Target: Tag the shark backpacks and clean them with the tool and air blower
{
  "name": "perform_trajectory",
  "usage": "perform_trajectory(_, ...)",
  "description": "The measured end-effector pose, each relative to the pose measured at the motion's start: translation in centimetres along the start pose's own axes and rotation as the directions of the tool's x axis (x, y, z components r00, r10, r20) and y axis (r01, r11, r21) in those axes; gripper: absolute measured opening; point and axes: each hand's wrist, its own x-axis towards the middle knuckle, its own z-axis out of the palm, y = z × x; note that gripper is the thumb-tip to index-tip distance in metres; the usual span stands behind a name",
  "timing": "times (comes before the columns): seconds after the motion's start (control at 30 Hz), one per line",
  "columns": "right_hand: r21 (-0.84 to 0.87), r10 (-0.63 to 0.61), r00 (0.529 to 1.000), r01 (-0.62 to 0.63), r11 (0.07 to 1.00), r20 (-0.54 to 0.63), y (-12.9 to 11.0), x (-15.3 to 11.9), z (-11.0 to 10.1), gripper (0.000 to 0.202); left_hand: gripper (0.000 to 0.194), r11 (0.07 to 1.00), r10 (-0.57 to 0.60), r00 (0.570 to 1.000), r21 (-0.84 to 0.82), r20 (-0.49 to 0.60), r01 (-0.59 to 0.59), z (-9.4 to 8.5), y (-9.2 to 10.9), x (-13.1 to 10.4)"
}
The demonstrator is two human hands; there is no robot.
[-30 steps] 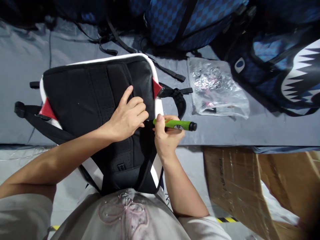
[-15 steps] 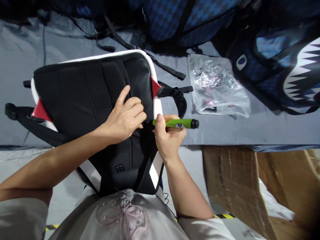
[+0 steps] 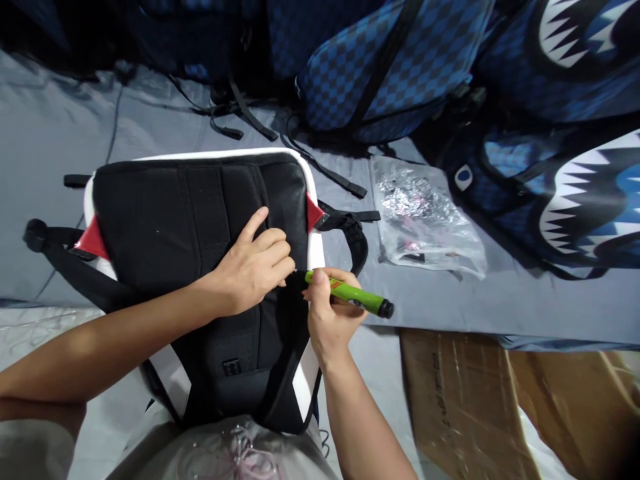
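A black backpack (image 3: 145,220) with white edging and red corner pieces lies back-panel up in front of me. My left hand (image 3: 255,270) rests on its right half. One finger is stretched out and the others are curled in, their tips pinched together low at the right; what they hold is hidden. My right hand (image 3: 335,310), at the pack's right edge, grips a green marker pen (image 3: 357,295) with a black end. The pen's tip points left, close to my left fingertips, over the black fabric.
A clear plastic bag (image 3: 425,227) with small items inside lies right of the backpack on the grey-covered table (image 3: 430,300). Blue-checked backpacks (image 3: 385,73) stand along the back, and one with shark teeth (image 3: 565,200) is at right. An opened cardboard box (image 3: 460,400) stands below the table edge.
The view has tilted up, so everything sits lower in the picture. The marker's black end has swung downward, making the pen slant. My left hand stays on the backpack.
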Motion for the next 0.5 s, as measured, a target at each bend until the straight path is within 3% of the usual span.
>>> perform_trajectory(0.5,0.005,-0.07,0.996,0.07,0.998,0.048,0.17,-0.12,-0.27,0.012,0.011,1.0,-0.017,1.0,0.008,-0.006,0.017,0.01,0.15,0.24)
